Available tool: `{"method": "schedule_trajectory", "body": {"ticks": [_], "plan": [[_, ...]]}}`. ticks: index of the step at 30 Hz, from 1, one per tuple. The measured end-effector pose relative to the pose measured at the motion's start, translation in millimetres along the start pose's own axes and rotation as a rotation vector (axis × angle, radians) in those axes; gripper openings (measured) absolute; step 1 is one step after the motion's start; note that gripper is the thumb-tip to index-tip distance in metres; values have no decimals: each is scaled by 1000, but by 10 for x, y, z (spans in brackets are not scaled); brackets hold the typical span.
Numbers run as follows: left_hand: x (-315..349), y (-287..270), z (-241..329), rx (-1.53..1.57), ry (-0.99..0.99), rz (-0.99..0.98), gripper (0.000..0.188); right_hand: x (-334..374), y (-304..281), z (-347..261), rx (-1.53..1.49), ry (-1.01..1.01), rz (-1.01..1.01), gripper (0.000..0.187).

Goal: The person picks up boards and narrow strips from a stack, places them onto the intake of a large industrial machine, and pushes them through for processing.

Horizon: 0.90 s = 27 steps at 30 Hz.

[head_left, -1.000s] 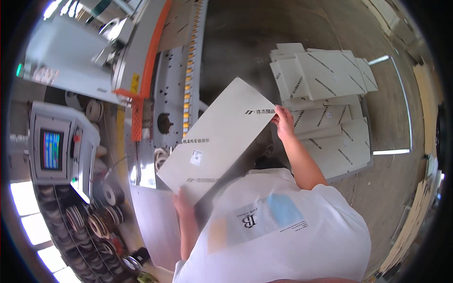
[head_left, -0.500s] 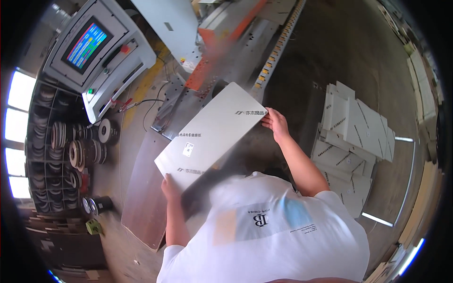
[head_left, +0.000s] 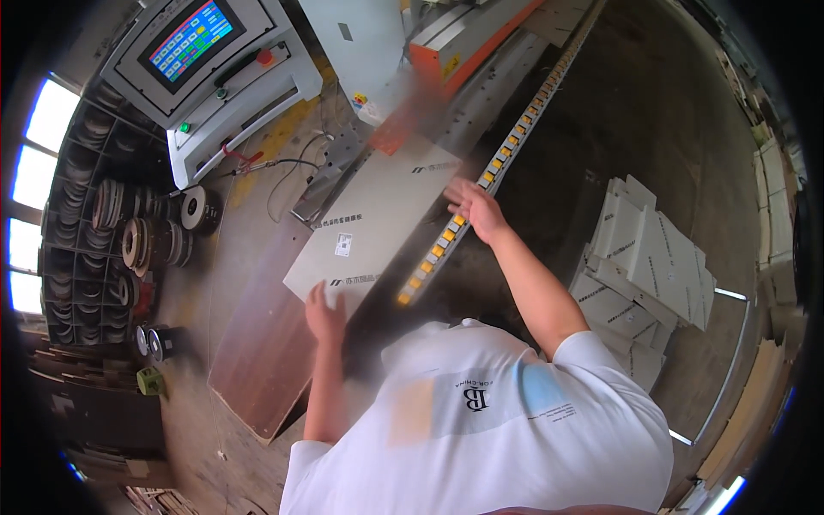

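Observation:
A pale grey, oblong panel (head_left: 378,225) with printed marks and a small white label lies on the bed of a machine (head_left: 421,112), its far end close to the orange part. My left hand (head_left: 325,316) is at the panel's near edge, fingers stretched out and pointing up along it. Beside the panel's far right corner is my right hand (head_left: 478,211), fingers apart and slightly smeared by motion. It seems just off the edge, near a rail with yellow rollers (head_left: 459,220). Neither hand grips the panel.
A control console (head_left: 193,43) with a lit screen stands at the far left. Below it are a rack of coiled strips (head_left: 112,202) and a brown, see-through-looking sheet (head_left: 257,369). Several pale panels (head_left: 657,249) are stacked on the right, beside a white frame (head_left: 736,378).
The panel, held in both hands before, has come down onto the machine bed. Both hands have let go, and the right one has drawn away from its edge. The roller rail shows farther toward me.

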State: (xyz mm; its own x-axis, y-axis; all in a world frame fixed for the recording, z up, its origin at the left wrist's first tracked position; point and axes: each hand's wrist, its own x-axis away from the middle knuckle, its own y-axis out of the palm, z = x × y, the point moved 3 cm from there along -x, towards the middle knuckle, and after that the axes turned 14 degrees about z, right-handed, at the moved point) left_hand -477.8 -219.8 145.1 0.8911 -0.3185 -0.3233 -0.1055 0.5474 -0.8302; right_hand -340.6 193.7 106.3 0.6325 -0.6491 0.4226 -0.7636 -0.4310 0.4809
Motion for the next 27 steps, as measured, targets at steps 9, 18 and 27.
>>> {"method": "schedule_trajectory", "body": {"ticks": [9,18,27], "plan": [[-142,753,863,-49,531,-28,50,1351,-1463,860,547,77,46,34],[-483,1026,1082,-132,503,-90,43,3491,-3719,1890,242,579,810,41],[-668,1510,1438,-174,512,-144,47,4091,-3732,2033,615,544,800,42]]}}
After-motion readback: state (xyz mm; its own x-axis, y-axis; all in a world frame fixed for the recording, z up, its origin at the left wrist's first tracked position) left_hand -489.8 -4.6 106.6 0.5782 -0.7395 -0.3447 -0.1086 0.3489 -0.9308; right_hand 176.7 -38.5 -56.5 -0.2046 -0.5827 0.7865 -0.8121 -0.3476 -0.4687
